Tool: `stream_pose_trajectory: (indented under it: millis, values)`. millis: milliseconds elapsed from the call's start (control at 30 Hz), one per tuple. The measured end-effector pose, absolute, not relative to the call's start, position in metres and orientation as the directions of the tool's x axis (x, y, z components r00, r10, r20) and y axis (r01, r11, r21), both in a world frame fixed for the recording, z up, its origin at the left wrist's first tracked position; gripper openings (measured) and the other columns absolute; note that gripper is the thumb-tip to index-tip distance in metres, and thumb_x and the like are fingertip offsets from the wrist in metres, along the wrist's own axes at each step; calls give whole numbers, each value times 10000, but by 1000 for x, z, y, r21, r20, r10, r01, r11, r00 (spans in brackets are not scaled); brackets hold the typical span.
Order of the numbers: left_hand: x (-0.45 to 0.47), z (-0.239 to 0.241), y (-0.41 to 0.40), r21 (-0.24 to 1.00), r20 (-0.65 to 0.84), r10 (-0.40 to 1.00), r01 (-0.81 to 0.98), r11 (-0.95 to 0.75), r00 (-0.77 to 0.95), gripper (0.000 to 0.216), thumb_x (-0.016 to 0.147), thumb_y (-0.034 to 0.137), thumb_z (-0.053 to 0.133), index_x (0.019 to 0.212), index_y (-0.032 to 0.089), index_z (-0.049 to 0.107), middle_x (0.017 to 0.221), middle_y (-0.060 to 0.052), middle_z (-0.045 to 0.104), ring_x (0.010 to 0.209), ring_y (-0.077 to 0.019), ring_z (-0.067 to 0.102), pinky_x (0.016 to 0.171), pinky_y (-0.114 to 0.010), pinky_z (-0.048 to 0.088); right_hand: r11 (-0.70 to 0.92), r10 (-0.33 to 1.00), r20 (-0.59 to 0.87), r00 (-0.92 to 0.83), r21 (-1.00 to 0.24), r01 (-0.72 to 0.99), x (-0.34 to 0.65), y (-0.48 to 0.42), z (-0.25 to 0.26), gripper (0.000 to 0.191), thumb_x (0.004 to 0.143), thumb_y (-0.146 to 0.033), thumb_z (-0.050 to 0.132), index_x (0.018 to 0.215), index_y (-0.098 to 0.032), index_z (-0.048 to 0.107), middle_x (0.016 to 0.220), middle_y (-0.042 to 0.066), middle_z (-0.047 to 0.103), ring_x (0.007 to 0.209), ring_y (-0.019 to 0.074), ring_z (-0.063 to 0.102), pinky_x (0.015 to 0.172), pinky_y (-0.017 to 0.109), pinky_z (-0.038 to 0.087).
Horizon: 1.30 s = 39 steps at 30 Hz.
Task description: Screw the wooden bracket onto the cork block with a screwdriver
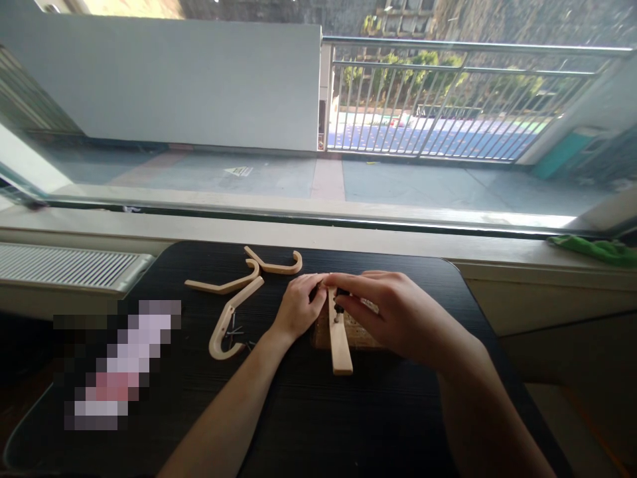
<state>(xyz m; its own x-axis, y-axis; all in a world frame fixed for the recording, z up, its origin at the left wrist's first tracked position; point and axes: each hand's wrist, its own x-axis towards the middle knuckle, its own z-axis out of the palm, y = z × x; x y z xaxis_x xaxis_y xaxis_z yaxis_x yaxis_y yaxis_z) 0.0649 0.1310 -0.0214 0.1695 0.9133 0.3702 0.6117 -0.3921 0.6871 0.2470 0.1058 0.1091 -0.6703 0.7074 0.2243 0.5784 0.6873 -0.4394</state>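
My left hand (299, 307) is closed on the far end of a pale wooden hook piece (341, 348), whose straight end points towards me. The piece lies over a worn wooden block (322, 335). My right hand (381, 302) grips a screwdriver-like tool (340, 304) with a black part and a clear handle, mostly hidden by the fingers. Its metal end meets the upper face of the wooden piece. To the left lie three similar bent wooden hooks: one at the back (279, 268), one in the middle (221, 288) and one nearer (217, 338). Several screws (233, 332) rest inside the nearest hook's curve.
Everything lies on a black table (298, 425) with rounded corners. A blurred-out pinkish item (127, 362) is at the left. Beyond the table are a white window sill (348, 242), a radiator (74, 265) and a green cloth (597, 249).
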Motion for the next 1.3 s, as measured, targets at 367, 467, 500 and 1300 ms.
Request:
stream_pose_trajectory:
  millis: [367, 467, 500, 1300]
  values:
    - [64, -24, 132, 681, 369, 915, 621, -388, 166, 253, 894, 182, 501, 1063, 186, 690, 1050, -77, 746, 1020, -225, 672, 968, -380, 517, 694, 712, 245, -658, -387, 608, 248, 108, 106, 254, 991, -248, 476, 1165, -203, 654, 901, 63, 733, 772, 190, 662, 686, 273, 428]
    - [65, -25, 132, 681, 369, 916, 624, -383, 159, 248, 900, 185, 498, 1055, 178, 691, 1040, -85, 747, 1013, -232, 670, 977, -399, 509, 689, 718, 251, -649, -388, 612, 247, 108, 107, 243, 984, -244, 489, 1148, -195, 662, 896, 64, 735, 762, 192, 663, 678, 276, 427]
    - [65, -26, 132, 681, 369, 916, 625, -382, 158, 247, 899, 183, 497, 1052, 178, 692, 1036, -86, 747, 1009, -232, 670, 977, -403, 508, 687, 720, 251, -647, -388, 614, 247, 108, 107, 240, 982, -244, 494, 1146, -194, 662, 892, 63, 735, 758, 191, 662, 674, 275, 427]
    - [65, -25, 132, 676, 375, 914, 628, -386, 158, 226, 894, 177, 502, 1024, 180, 687, 1012, -79, 745, 992, -233, 674, 959, -390, 516, 708, 703, 294, -647, -377, 598, 245, 109, 106, 246, 968, -235, 539, 1174, -204, 670, 1029, 70, 758, 873, 219, 714, 729, 290, 489]
